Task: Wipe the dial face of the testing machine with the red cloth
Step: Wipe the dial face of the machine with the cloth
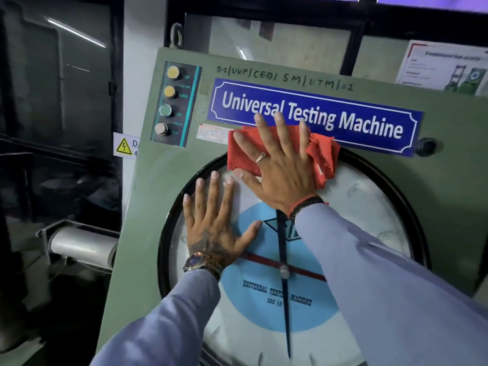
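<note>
Head view: the right hand (pixel 280 165), fingers spread wide and flat, is pressing a soft, crumpled red cloth (pixel 323 157) against the top edge of the round, glazed dial face (pixel 356 212), where its black rim meets the green panel (pixel 148 196); the left hand (pixel 211 220) is lying open and flat, holding nothing, on the dial's upper left. A glossy blue nameplate (pixel 369 122) is sitting just above the cloth; four round push buttons (pixel 169 101) are standing in a column at the panel's upper left; dim glass panes are showing behind.

Both hands (pixel 215 223) (pixel 280 165) flat, fingers spread
</note>
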Motion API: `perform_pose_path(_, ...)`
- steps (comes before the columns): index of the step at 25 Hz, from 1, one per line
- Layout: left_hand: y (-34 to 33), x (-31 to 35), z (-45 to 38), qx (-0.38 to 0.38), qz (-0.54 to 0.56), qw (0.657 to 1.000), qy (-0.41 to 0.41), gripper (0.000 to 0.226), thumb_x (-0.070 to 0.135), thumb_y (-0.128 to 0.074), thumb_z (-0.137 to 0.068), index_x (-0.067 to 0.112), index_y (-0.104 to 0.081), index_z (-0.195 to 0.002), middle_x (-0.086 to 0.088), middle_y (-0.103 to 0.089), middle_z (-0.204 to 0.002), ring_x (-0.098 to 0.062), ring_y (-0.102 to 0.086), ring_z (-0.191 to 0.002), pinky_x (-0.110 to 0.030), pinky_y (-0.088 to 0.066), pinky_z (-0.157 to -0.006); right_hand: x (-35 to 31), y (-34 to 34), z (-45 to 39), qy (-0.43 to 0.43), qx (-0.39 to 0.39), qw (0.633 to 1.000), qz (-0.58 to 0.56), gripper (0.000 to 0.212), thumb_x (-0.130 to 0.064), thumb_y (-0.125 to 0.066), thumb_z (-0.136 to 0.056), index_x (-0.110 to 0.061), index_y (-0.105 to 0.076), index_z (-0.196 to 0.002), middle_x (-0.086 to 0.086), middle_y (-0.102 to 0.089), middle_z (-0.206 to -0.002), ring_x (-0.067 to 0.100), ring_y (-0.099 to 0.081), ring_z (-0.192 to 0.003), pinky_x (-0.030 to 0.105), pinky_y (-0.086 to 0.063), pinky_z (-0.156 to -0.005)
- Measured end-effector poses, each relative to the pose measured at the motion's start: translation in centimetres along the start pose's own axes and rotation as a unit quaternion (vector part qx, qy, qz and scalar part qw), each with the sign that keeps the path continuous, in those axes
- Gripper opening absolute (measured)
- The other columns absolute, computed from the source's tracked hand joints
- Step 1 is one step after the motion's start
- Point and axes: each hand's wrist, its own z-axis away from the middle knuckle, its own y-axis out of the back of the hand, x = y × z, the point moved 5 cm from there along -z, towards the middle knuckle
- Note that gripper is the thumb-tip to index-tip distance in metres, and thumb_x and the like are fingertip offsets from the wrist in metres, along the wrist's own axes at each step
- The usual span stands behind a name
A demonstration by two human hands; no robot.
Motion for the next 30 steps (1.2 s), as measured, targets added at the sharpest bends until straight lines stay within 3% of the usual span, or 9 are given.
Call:
perform_pose_path(8, -0.3, 2.1, -0.4, -0.037, 0.003, 0.998, 0.055, 0.111, 0.095, -0.028, -0.087, 0.032, -0.004, -0.176, -0.007, 0.003, -0.186, -0.037, 0.005, -0.171, -0.070, -0.003, -0.134, 11.7, 3.8, 11.7, -0.228, -0.006, 0.973, 0.047, 0.081, -0.082, -0.026, -0.107, -0.043, -0.018, -0.178, 0.009, -0.012, -0.189, 0.049, -0.010, -0.172, 0.077, -0.006, -0.133)
perform_pose_path(13, 0.2, 1.5, -0.3, -0.036, 0.008, 0.998, 0.060, 0.112, 0.094, -0.035, -0.087, 0.031, -0.009, -0.176, -0.007, 0.000, -0.186, -0.038, 0.003, -0.171, -0.069, -0.003, -0.134, 11.4, 3.6, 14.4, -0.289, -0.021, 0.955, 0.061, 0.081, -0.075, -0.038, -0.108, -0.043, -0.014, -0.178, 0.013, -0.011, -0.188, 0.052, -0.011, -0.171, 0.078, -0.010, -0.132)
perform_pose_path(15, 0.3, 1.6, -0.2, -0.035, 0.007, 0.998, 0.046, 0.112, 0.093, -0.038, -0.088, 0.029, -0.012, -0.176, -0.007, -0.004, -0.186, -0.038, 0.001, -0.171, -0.069, -0.005, -0.134, 10.7, 3.3, 12.5, -0.269, -0.025, 0.961, 0.053, 0.080, -0.068, -0.041, -0.108, -0.044, -0.010, -0.178, 0.014, -0.008, -0.189, 0.052, -0.008, -0.171, 0.080, -0.010, -0.131)
perform_pose_path(19, 0.3, 0.4, 0.3, -0.021, 0.002, 0.999, 0.032, 0.108, 0.091, -0.036, -0.091, 0.027, -0.017, -0.176, -0.007, -0.008, -0.185, -0.036, -0.004, -0.171, -0.066, -0.008, -0.135, 3.7, 1.3, 6.6, -0.098, -0.049, 0.994, 0.027, 0.072, -0.062, -0.038, -0.112, -0.045, -0.015, -0.178, 0.010, -0.010, -0.189, 0.048, -0.010, -0.172, 0.078, -0.009, -0.133)
perform_pose_path(22, 0.1, -1.7, 2.1, -0.021, -0.004, 1.000, 0.012, 0.107, 0.089, -0.037, -0.093, 0.025, -0.016, -0.176, -0.008, -0.009, -0.185, -0.035, -0.005, -0.171, -0.063, -0.010, -0.136, -3.5, -0.3, 5.0, -0.005, -0.077, 0.997, -0.012, 0.068, -0.058, -0.041, -0.113, -0.045, -0.022, -0.177, 0.006, -0.014, -0.189, 0.045, -0.011, -0.173, 0.078, -0.007, -0.133)
perform_pose_path(24, 0.2, -2.3, 2.8, -0.025, -0.004, 1.000, 0.011, 0.107, 0.088, -0.035, -0.093, 0.022, -0.016, -0.176, -0.009, -0.009, -0.185, -0.035, -0.005, -0.171, -0.061, -0.011, -0.136, -4.5, -0.7, 5.5, 0.026, -0.078, 0.996, -0.023, 0.065, -0.058, -0.041, -0.115, -0.044, -0.026, -0.176, 0.006, -0.017, -0.188, 0.045, -0.014, -0.172, 0.079, -0.009, -0.132)
perform_pose_path(26, 0.1, -2.2, 2.8, -0.029, -0.002, 1.000, 0.009, 0.107, 0.089, -0.033, -0.093, 0.024, -0.013, -0.176, -0.009, -0.009, -0.185, -0.035, -0.004, -0.171, -0.059, -0.009, -0.137, -2.8, -0.2, 6.0, 0.014, -0.064, 0.998, -0.024, 0.062, -0.059, -0.041, -0.116, -0.044, -0.029, -0.175, 0.004, -0.022, -0.187, 0.044, -0.019, -0.171, 0.078, -0.010, -0.133)
perform_pose_path(30, 0.3, -2.2, 2.7, -0.033, -0.007, 0.999, 0.007, 0.108, 0.089, -0.033, -0.093, 0.024, -0.011, -0.176, -0.011, -0.008, -0.185, -0.037, -0.004, -0.171, -0.059, -0.008, -0.137, 3.3, 1.1, 9.0, -0.103, -0.053, 0.993, 0.008, 0.064, -0.060, -0.034, -0.115, -0.045, -0.022, -0.176, 0.004, -0.019, -0.188, 0.046, -0.018, -0.171, 0.077, -0.007, -0.134)
